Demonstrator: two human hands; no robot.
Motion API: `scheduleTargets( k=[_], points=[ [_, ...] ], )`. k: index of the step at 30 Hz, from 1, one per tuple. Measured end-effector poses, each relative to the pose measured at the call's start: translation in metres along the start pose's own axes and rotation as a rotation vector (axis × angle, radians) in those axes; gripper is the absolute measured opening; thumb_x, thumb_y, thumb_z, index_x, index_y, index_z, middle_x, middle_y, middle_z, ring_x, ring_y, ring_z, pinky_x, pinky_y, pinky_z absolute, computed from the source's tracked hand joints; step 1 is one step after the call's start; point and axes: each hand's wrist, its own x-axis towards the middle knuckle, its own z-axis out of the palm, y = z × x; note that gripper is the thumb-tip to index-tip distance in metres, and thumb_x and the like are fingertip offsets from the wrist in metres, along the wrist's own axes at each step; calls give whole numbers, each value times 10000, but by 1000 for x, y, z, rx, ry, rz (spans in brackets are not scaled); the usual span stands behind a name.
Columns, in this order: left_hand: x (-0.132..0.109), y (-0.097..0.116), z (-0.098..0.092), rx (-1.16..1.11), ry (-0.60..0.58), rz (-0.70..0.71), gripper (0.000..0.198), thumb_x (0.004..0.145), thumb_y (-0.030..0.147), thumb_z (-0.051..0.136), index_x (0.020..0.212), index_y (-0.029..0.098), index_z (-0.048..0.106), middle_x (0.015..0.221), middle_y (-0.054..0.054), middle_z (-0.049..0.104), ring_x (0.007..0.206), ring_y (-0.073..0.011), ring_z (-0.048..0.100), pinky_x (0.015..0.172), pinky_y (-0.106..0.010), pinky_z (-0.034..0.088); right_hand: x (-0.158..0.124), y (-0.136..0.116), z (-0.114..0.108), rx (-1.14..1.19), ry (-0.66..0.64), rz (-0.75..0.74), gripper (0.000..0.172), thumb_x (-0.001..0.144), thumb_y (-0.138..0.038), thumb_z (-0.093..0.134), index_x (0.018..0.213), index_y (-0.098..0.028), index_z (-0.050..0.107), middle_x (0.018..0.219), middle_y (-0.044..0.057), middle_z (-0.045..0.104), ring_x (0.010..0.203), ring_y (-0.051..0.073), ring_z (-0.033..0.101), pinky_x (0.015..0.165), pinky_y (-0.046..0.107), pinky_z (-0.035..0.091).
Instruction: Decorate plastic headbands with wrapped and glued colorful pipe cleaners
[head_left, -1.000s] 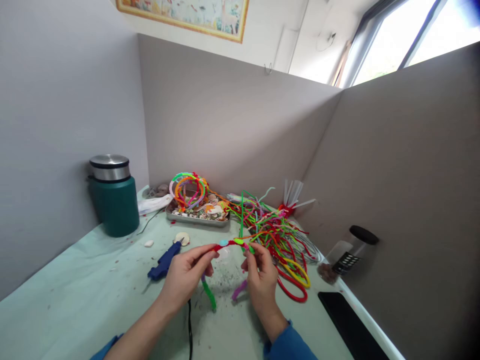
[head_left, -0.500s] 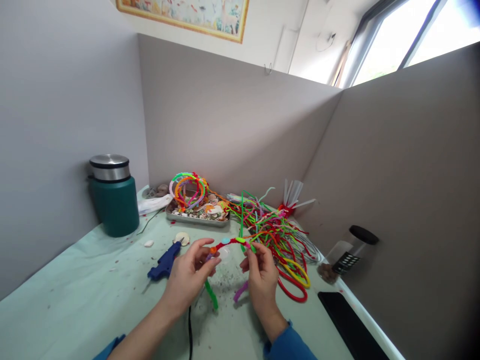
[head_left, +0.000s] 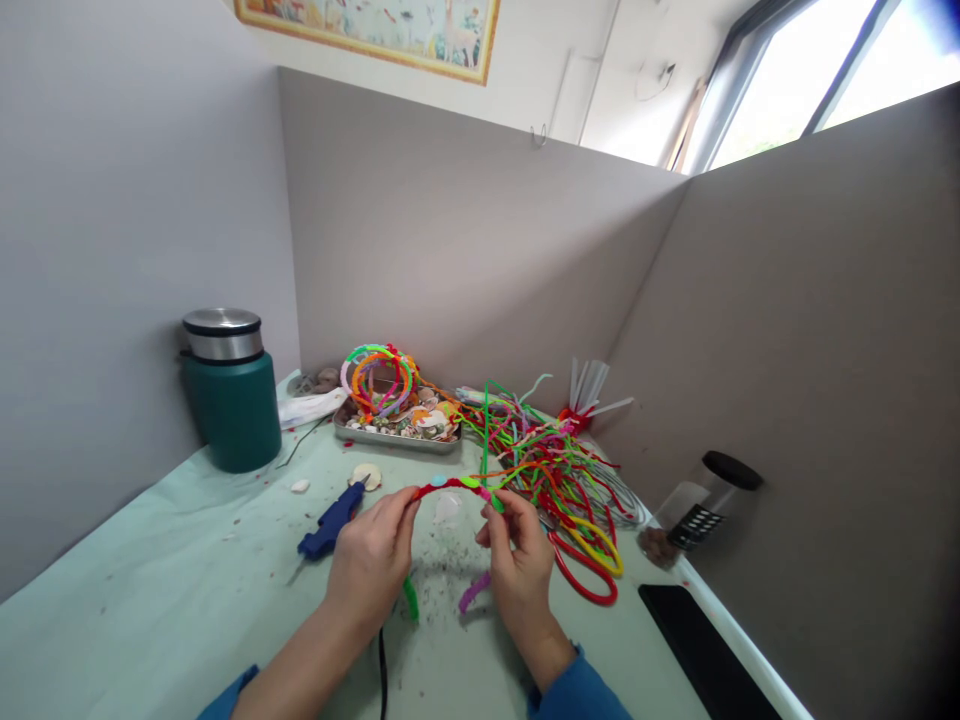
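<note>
Between my hands arches a headband-like band of coloured pipe cleaners (head_left: 454,484), red along the top with pale blue and yellow-green pieces on it. Its green end hangs below my left hand (head_left: 373,548), its purple end beside my right hand (head_left: 517,550). The left fingers are closed on the band's left side and hide part of it. My right thumb and fingers pinch the other side near a pink and green part. Left of my hands, a blue glue gun (head_left: 330,522) lies on the table with its nozzle by a round cream disc (head_left: 367,476).
Behind my hands stands a metal tray (head_left: 397,440) of shells, with coloured rings (head_left: 379,380) on it. A heap of pipe cleaners (head_left: 555,460) spreads to the right. A green flask (head_left: 232,400), a tilted clear jar (head_left: 699,508) and a black slab (head_left: 701,640) stand or lie nearer the sides.
My left hand has shifted slightly left and its fingers have closed over the orange part of the band. The right hand keeps its pinch, and the hanging ends have swung slightly left.
</note>
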Motion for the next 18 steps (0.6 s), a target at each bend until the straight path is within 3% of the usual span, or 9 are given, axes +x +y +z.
scheduleTargets(
  k=[3, 7, 13, 18],
  points=[
    [-1, 0, -1, 19, -34, -24, 212, 875, 248, 427, 939, 149, 603, 798, -62, 691, 700, -180, 659, 611, -268, 482, 0, 0, 0, 10, -4, -7, 180, 860, -264, 516, 1022, -193, 552, 623, -32, 581, 540, 116, 580, 533, 229, 452],
    [3, 3, -4, -94, -131, -203, 231, 863, 301, 424, 893, 170, 612, 736, -45, 675, 647, -173, 642, 599, -271, 468, 0, -1, -1, 0, -5, -4, 181, 862, -265, 514, 1025, -195, 551, 637, -29, 583, 540, 114, 580, 532, 228, 452],
    [17, 12, -10, -678, -300, -647, 348, 764, 423, 546, 1003, 171, 572, 741, -27, 667, 595, -149, 621, 589, -255, 485, 1, 2, -2, -2, 22, 20, 191, 870, -274, 495, 1033, -191, 548, 644, -23, 592, 542, 117, 580, 540, 235, 462],
    [21, 17, -13, -1000, -302, -825, 389, 783, 506, 503, 973, 166, 520, 770, -35, 663, 542, -121, 582, 569, -262, 482, 2, 3, -1, -2, 42, 32, 193, 864, -286, 499, 1019, -184, 552, 662, -16, 601, 517, 113, 568, 516, 232, 449]
  ],
)
